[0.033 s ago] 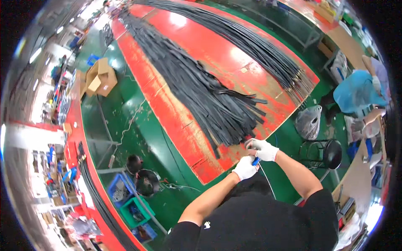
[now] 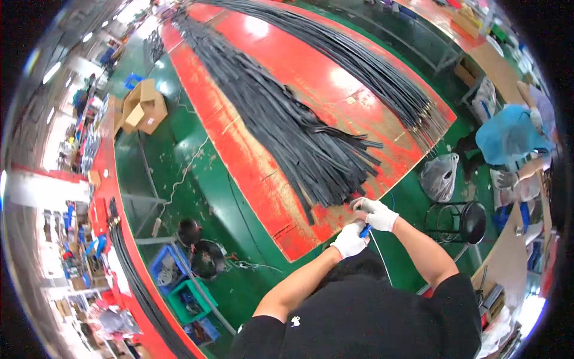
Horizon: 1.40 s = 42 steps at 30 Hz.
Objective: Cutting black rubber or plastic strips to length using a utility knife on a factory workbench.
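Note:
My left hand (image 2: 349, 240), in a white knit glove, is closed around a small blue tool (image 2: 365, 230) whose kind I cannot make out. Just right of it, my right hand (image 2: 379, 216), also gloved, has its fingers curled together; what they hold is hidden. A thin white cord (image 2: 381, 258) hangs below the hands, and its upper end is lost among the fingers. Both hands meet at the near corner of a red worktable (image 2: 272, 209). Close beyond them are the loose ends of a long spread of flat black strips (image 2: 311, 161).
A bundle of black cables (image 2: 371, 69) with bare metal ends lies along the table's right side. To the right are a round black stool (image 2: 472, 222), a plastic bag (image 2: 439, 178) and a co-worker in blue (image 2: 513, 133). Crates, a green one (image 2: 192, 302) among them, stand left.
The view has shifted very slightly. At the right, a co-worker's grey-gloved hand shows more plainly now. My hands keep the same place and grip.

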Motion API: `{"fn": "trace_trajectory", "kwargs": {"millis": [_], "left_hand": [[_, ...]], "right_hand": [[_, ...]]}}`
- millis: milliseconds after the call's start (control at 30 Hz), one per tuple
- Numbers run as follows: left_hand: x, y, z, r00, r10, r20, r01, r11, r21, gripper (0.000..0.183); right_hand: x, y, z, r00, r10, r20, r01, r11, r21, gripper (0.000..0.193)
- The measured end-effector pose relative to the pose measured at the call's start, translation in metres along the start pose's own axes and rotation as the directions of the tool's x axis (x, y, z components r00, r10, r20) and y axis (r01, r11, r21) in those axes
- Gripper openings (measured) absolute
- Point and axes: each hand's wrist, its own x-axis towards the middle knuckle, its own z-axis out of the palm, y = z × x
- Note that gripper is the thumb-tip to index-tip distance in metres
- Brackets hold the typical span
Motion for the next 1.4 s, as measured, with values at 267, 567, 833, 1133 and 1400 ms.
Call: {"fn": "trace_trajectory", "kwargs": {"millis": [267, 567, 833, 1133, 1400], "left_hand": [[-0.092, -0.056, -0.044, 0.985, -0.172, -0.018, 0.165, 0.964, -0.208, 0.051], [-0.027, -0.101, -0.113, 0.877, -0.322, -0.358, 0.265, 0.943, -0.199, 0.076], [0.025, -0.096, -0.140, 0.719, -0.482, -0.501, 0.306, 0.867, -0.394, 0.071], [0.015, -0.076, -0.144, 0.712, -0.547, -0.440, 0.419, 0.834, -0.359, 0.070], [0.045, -0.098, -0.159, 0.772, -0.498, -0.395, 0.320, 0.841, -0.435, 0.064]], "right_hand": [[-0.011, -0.013, 0.043, 0.920, 0.156, -0.359, 0.000, 0.917, 0.399, 0.017], [-0.005, 0.041, 0.049, 0.852, 0.131, -0.508, -0.102, 0.991, 0.085, 0.037], [0.089, -0.006, -0.023, 0.881, 0.117, -0.457, -0.133, 0.991, -0.002, 0.039], [0.195, 0.067, 0.002, 0.834, 0.240, -0.497, -0.380, 0.903, -0.201, 0.049], [0.208, 0.063, -0.010, 0.876, 0.157, -0.457, -0.252, 0.955, -0.155, 0.026]]}}
